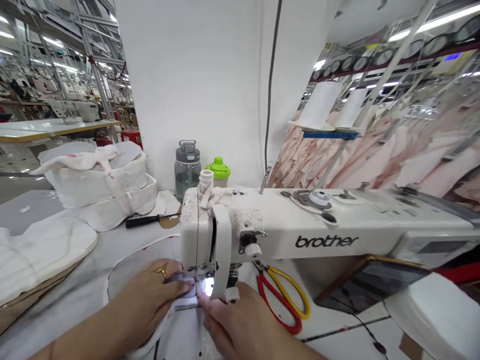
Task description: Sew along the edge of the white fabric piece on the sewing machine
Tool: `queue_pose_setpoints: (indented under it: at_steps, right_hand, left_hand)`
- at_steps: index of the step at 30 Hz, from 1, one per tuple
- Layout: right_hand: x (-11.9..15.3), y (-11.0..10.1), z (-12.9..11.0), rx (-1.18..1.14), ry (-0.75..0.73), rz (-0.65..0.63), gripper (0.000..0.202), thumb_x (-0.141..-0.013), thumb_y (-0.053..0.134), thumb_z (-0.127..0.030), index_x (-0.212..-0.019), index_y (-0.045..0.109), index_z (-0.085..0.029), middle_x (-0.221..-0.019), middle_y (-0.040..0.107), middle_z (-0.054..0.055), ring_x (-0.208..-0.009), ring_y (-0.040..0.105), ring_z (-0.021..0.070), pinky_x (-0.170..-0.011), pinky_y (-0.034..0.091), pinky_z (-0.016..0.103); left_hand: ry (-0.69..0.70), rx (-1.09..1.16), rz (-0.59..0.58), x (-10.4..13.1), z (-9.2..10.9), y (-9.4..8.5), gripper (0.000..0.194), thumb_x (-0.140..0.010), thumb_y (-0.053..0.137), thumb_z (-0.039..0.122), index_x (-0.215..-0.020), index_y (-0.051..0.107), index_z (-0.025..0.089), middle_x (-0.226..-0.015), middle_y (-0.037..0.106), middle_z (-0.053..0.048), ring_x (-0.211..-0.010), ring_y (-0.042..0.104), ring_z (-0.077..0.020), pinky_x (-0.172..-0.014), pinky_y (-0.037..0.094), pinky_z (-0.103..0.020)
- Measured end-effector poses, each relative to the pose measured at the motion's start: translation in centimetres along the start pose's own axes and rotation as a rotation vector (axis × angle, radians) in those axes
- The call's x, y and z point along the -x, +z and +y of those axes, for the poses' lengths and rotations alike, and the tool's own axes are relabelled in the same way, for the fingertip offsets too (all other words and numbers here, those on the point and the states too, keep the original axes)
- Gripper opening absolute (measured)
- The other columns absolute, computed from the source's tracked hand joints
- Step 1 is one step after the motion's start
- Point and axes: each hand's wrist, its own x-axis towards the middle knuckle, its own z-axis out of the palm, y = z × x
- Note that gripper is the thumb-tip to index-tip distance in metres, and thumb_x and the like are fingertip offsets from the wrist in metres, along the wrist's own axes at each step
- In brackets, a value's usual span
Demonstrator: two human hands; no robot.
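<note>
A white fabric piece (137, 260) with a thin edging lies under the head of a white sewing machine (273, 220), where a bright light shines at the needle area. On the left side of the needle, my left hand (155, 292), with a gold ring, has its thumb and fingers closed on the fabric; some fingertips are hidden by the machine head. My right hand (245, 317) is close to the needle from the right, its fingertips pinching the fabric's edge. Behind that hand, scissors (283, 297) with one red and one yellow handle lie on the table.
A black-handled screwdriver (144, 220) lies at left, near stacked white fabric rolls (101, 180) and layered white pieces (41, 250). A grey-lidded bottle (187, 167) and green-lidded cup (218, 170) stand behind the machine. A phone (371, 285) leans beneath its arm. Thread cones (320, 105) stand above.
</note>
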Motion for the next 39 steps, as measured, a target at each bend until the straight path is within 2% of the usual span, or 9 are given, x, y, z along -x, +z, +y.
queue_pose_setpoints:
  at_steps: [4,7,11,16,26,30,34,36,39]
  right_hand:
    - [0.3,0.2,0.2,-0.054,-0.022,0.074,0.034,-0.099,0.045,-0.038,-0.124,0.065,-0.029,-0.097,0.071,0.008,-0.086,0.062,0.0265,-0.074,0.048,0.035]
    - [0.3,0.3,0.4,-0.084,-0.042,0.111,0.030,-0.098,0.046,-0.035,-0.115,0.069,-0.025,-0.096,0.071,0.008,-0.087,0.062,0.0249,-0.076,0.047,0.033]
    - [0.4,-0.1,0.5,-0.099,-0.050,0.138,0.028,-0.098,0.046,-0.031,-0.110,0.070,-0.022,-0.092,0.071,0.007,-0.092,0.062,0.0244,-0.079,0.046,0.032]
    - [0.3,0.4,0.4,-0.088,-0.036,0.150,0.035,-0.099,0.046,-0.038,-0.128,0.063,-0.029,-0.096,0.070,0.008,-0.086,0.062,0.0255,-0.077,0.048,0.034]
    - [0.4,0.1,0.0,-0.049,0.032,0.148,0.032,-0.099,0.044,-0.033,-0.113,0.071,-0.025,-0.088,0.070,0.009,-0.086,0.063,0.0267,-0.075,0.049,0.035]
    - [0.5,-0.3,0.1,-0.089,-0.006,0.119,0.034,-0.100,0.042,-0.033,-0.121,0.067,-0.023,-0.096,0.071,0.010,-0.091,0.063,0.0270,-0.079,0.049,0.036]
    - [0.5,-0.5,0.0,-0.113,-0.184,0.088,0.032,-0.098,0.053,-0.040,-0.124,0.063,-0.025,-0.097,0.072,0.005,-0.086,0.064,0.0225,-0.079,0.047,0.032]
    - [0.6,-0.6,0.0,-0.091,-0.237,0.087,0.025,-0.095,0.059,-0.039,-0.111,0.068,-0.023,-0.092,0.072,0.003,-0.082,0.064,0.0204,-0.077,0.046,0.030]
    - [0.5,-0.6,0.1,-0.088,-0.200,0.085,0.014,-0.093,0.060,-0.031,-0.096,0.070,-0.022,-0.088,0.071,0.002,-0.081,0.063,0.0194,-0.074,0.044,0.029]
  left_hand:
    - [-0.041,-0.039,0.036,0.0,0.3,0.3,0.032,-0.096,0.038,0.017,-0.082,0.067,0.023,-0.111,0.069,-0.010,-0.106,0.059,-0.0299,-0.088,0.047,-0.047]
    - [-0.046,-0.047,0.020,0.2,0.1,-0.2,0.030,-0.096,0.041,0.018,-0.100,0.070,0.026,-0.111,0.069,-0.008,-0.104,0.060,-0.0282,-0.087,0.047,-0.043]
    - [-0.020,-0.039,-0.061,0.6,-0.1,-1.3,0.042,-0.096,0.044,0.019,-0.130,0.060,0.038,-0.114,0.068,-0.003,-0.100,0.061,-0.0228,-0.087,0.047,-0.036]
    - [-0.062,-0.120,-0.009,0.7,1.5,-1.5,0.030,-0.093,0.052,0.026,-0.119,0.066,0.035,-0.112,0.068,-0.003,-0.094,0.061,-0.0233,-0.077,0.046,-0.033]
    - [-0.197,-0.315,0.085,0.9,4.0,1.5,0.033,-0.093,0.047,0.035,-0.119,0.066,0.027,-0.101,0.067,-0.011,-0.085,0.060,-0.0284,-0.071,0.045,-0.041]
    - [-0.097,-0.193,-0.033,1.1,3.5,-1.4,0.037,-0.093,0.051,0.029,-0.130,0.060,0.029,-0.113,0.069,-0.008,-0.095,0.064,-0.0255,-0.077,0.053,-0.037]
    - [0.047,-0.131,-0.141,1.3,2.4,-4.4,0.051,-0.088,0.060,0.024,-0.136,0.052,0.039,-0.129,0.065,0.001,-0.108,0.064,-0.0195,-0.092,0.052,-0.029]
    - [0.067,-0.134,-0.122,1.2,2.2,-4.1,0.049,-0.084,0.063,0.024,-0.130,0.056,0.041,-0.131,0.065,0.002,-0.110,0.064,-0.0211,-0.093,0.052,-0.031]
    - [0.024,-0.178,-0.040,1.3,2.9,-1.8,0.044,-0.077,0.065,0.028,-0.120,0.062,0.037,-0.123,0.068,-0.003,-0.099,0.065,-0.0268,-0.079,0.056,-0.035]
